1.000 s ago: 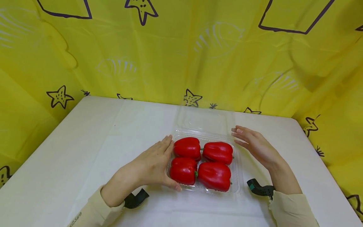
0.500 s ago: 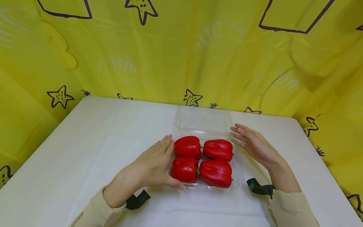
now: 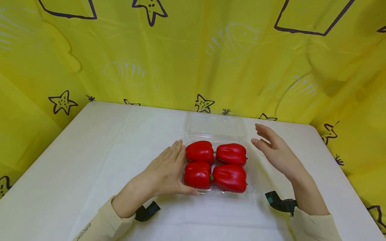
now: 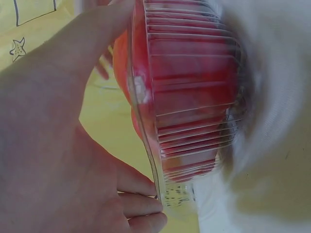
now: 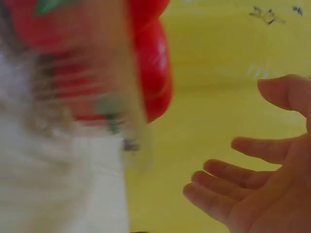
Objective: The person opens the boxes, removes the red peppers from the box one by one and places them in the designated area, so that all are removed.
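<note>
Several red bell peppers (image 3: 230, 178) lie in two rows in a clear plastic clamshell box (image 3: 251, 167) on the table. Its lid (image 3: 215, 126) is folded back, away from the person. My left hand (image 3: 164, 175) lies along the box's left side, fingers straight against the edge and thumb stretched across the near left corner. Seen in the left wrist view, fingertips (image 4: 146, 204) meet the rim above the ribbed side wall (image 4: 189, 92). Off the box's right side is my right hand (image 3: 278, 155), fingers spread and loosely bent, with nothing in it.
A white table (image 3: 129, 134) carries the box. A yellow curtain (image 3: 169, 60) with star and fish drawings rises behind it and along both sides. Dark wrist camera mounts (image 3: 280, 202) stick out from both sleeves.
The box with the bell peppers has slid slightly away from the person, the left hand moving with it. Its lid has tipped down flatter. The right hand has drawn off to the right.
</note>
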Demonstrator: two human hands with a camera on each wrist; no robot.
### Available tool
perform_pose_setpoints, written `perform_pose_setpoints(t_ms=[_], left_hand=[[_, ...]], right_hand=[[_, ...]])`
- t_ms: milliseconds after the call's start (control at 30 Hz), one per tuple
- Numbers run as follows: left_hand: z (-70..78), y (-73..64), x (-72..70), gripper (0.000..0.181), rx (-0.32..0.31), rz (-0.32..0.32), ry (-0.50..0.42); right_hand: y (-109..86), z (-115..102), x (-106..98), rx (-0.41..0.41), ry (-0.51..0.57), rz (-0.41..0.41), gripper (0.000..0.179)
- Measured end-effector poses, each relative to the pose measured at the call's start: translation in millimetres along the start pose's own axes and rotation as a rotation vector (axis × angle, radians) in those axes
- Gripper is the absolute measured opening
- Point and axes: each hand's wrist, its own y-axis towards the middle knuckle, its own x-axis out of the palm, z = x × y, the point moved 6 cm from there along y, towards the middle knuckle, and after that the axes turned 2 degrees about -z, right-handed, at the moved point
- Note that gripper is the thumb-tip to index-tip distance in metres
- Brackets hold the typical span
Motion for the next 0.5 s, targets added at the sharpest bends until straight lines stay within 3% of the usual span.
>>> perform_pose_setpoints(t_ms=[200, 500], left_hand=[[-0.6, -0.3, 1.6, 0.131, 0.008, 0.004, -0.006], [-0.6, 0.9, 2.6, 0.133, -0.002, 0.017, -0.014]], right_hand=[[-13.6, -29.2, 16.8, -0.113, -0.140, -0.054, 0.060], [-17.2, -39.0, 36.4, -0.210, -0.323, -0.097, 0.056]])
